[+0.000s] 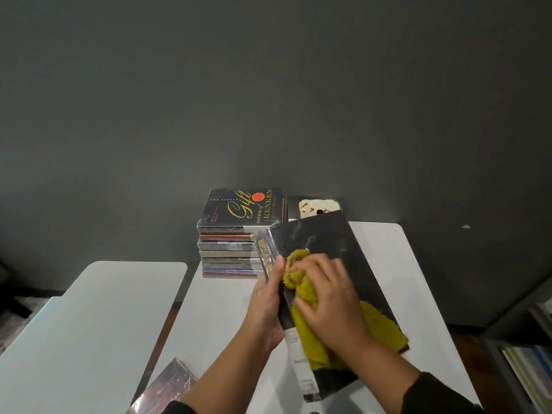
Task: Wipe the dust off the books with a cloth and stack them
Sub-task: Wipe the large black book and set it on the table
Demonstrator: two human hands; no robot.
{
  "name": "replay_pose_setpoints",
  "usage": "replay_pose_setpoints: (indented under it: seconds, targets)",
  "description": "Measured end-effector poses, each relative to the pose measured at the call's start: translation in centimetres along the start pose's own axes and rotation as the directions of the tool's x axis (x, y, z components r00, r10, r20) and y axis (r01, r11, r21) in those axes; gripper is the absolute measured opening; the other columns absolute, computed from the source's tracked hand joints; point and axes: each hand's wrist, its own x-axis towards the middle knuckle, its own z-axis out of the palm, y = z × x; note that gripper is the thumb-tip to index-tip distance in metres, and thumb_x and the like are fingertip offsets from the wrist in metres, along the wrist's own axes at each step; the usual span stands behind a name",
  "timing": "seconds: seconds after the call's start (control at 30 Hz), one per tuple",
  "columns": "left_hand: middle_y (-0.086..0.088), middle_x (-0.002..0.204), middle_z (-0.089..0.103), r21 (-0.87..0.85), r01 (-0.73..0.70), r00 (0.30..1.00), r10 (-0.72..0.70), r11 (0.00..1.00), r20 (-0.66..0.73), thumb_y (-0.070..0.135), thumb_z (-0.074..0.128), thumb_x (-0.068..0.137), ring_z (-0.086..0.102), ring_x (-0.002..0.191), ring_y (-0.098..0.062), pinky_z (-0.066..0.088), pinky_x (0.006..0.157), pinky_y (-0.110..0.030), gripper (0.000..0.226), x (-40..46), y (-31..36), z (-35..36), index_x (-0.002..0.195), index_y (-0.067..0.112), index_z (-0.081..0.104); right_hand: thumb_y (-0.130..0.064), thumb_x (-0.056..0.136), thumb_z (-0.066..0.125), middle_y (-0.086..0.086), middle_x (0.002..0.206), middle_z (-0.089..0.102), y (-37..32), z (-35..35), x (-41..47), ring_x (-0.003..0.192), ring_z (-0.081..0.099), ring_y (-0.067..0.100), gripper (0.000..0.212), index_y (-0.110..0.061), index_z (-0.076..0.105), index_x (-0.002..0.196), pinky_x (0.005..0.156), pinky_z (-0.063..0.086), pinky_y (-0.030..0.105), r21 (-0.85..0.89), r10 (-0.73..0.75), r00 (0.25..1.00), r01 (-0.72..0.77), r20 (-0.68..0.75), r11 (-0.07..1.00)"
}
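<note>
A person stands at a white counter [215, 318] set against a dark grey wall [268, 85], working on a large dark book [334, 246] that lies tilted across the counter's middle. The left hand [265, 306] grips the book by its spine edge, thumb hooked over the top near some gold lettering too blurred to read. The right hand [325, 303] presses a bunched yellow cloth [301, 282] onto the dark cover, fingers curled over the fabric; the rest of the cloth trails down toward the book's near corner. On the pale strip by the spine, only the letters "PH" can be made out; the smaller print below is illegible.

Just behind the book, against the wall, stands a stack of books [230, 255], spines facing forward. The top one [242, 209] has a black cover reading "THE LITTLE Gift BOOK of KENKEN", with "Gift" in gold script, "KENKEN" in green and a round red sticker whose text is too small to read. Right of the stack, partly hidden behind the dark book, lies another book with a cream patch [319, 206] on its cover.

At the near left corner of the counter sits one more book [167, 392] in a glossy wrapper, script on it unreadable. A second white surface [89, 324] stands to the left, apart from the counter.
</note>
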Motion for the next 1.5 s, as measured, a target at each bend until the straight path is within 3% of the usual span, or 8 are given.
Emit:
replay_pose_setpoints:
  seconds: [0.1,0.27,0.37,0.53,0.77,1.0,1.27,1.5]
  targets:
    - [-0.014,0.085,0.072,0.08,-0.042,0.994,0.034,0.996,0.103,0.012,0.057,0.088,0.07,0.072,-0.023,0.059,0.062,-0.034,0.02,-0.5,0.1,-0.1,0.107,0.007,0.061,-0.03,0.071,0.05,-0.005,0.106,0.054,1.7,-0.8,1.7,0.092,0.047,0.016,0.033,-0.026,0.055,0.103,0.078,0.04,0.026,0.012,0.016,0.999,-0.016,-0.035,1.0]
    - [-0.015,0.094,0.072,0.149,-0.067,0.98,0.037,0.987,0.194,-0.001,0.07,0.067,0.069,0.083,-0.028,0.06,0.071,-0.039,0.052,-1.0,0.0,0.0,0.115,0.006,0.051,-0.015,0.078,0.065,0.006,0.109,0.054,6.1,-3.2,5.5,0.101,0.047,0.029,0.025,-0.015,0.058,0.102,0.08,0.035,0.029,-0.003,0.328,0.924,-0.335,-0.199,0.942]
    - [-0.018,0.099,0.07,0.154,-0.101,0.968,0.062,0.983,0.241,-0.002,0.067,0.067,0.069,0.086,-0.029,0.059,0.073,-0.038,0.058,-0.9,-0.4,0.2,0.121,0.001,0.049,-0.041,0.081,0.054,0.005,0.105,0.052,2.7,-2.0,4.9,0.094,0.046,0.024,0.028,-0.019,0.055,0.098,0.078,0.037,0.034,-0.02,0.206,0.957,-0.214,-0.204,0.977]
    - [-0.015,0.1,0.07,0.234,-0.104,0.952,0.028,0.967,0.305,-0.001,0.066,0.07,0.068,0.091,-0.028,0.058,0.077,-0.037,0.049,-1.1,-0.8,0.0,0.117,0.007,0.053,-0.044,0.087,0.042,0.001,0.1,0.053,1.0,-0.9,4.1,0.092,0.047,0.018,0.025,-0.024,0.051,0.098,0.074,0.038,0.032,-0.04,-0.006,0.99,0.0,-0.14,0.999]
    - [-0.015,0.108,0.069,0.269,-0.016,0.953,-0.067,0.963,0.294,0.003,0.069,0.068,0.067,0.098,-0.029,0.056,0.078,-0.037,0.06,-1.6,-1.3,-1.1,0.124,0.012,0.049,-0.036,0.091,0.051,0.012,0.106,0.052,7.1,-2.4,5.6,0.098,0.051,0.031,0.029,-0.01,0.054,0.105,0.077,0.035,0.033,-0.033,0.392,0.878,-0.416,-0.276,0.909]
    - [-0.017,0.101,0.07,0.27,-0.081,0.944,-0.013,0.959,0.331,-0.003,0.064,0.072,0.068,0.092,-0.028,0.057,0.077,-0.036,0.051,-1.4,-1.0,-0.7,0.12,0.007,0.052,-0.043,0.088,0.044,0.004,0.098,0.053,0.1,0.3,3.4,0.091,0.049,0.018,0.022,-0.025,0.045,0.099,0.076,0.04,0.03,-0.007,-0.009,0.983,0.008,-0.182,1.0]
    - [-0.012,0.108,0.066,0.307,-0.039,0.968,-0.04,0.951,0.249,0.011,0.069,0.068,0.066,0.099,-0.026,0.056,0.078,-0.036,0.055,-1.5,-0.5,-2.0,0.12,0.015,0.051,-0.032,0.091,0.055,0.017,0.112,0.05,8.2,-2.2,4.7,0.101,0.05,0.034,0.031,-0.007,0.052,0.108,0.081,0.04,0.038,0.005,0.514,0.79,-0.544,-0.333,0.839]
    - [-0.017,0.1,0.07,0.257,-0.064,0.948,-0.021,0.964,0.318,-0.009,0.062,0.079,0.068,0.092,-0.026,0.057,0.076,-0.035,0.044,-1.4,-1.2,-1.0,0.12,0.007,0.053,-0.039,0.086,0.047,0.005,0.098,0.053,-0.4,0.3,2.9,0.09,0.05,0.021,0.021,-0.025,0.048,0.101,0.074,0.042,0.032,-0.069,-0.096,0.985,0.086,-0.144,0.994]
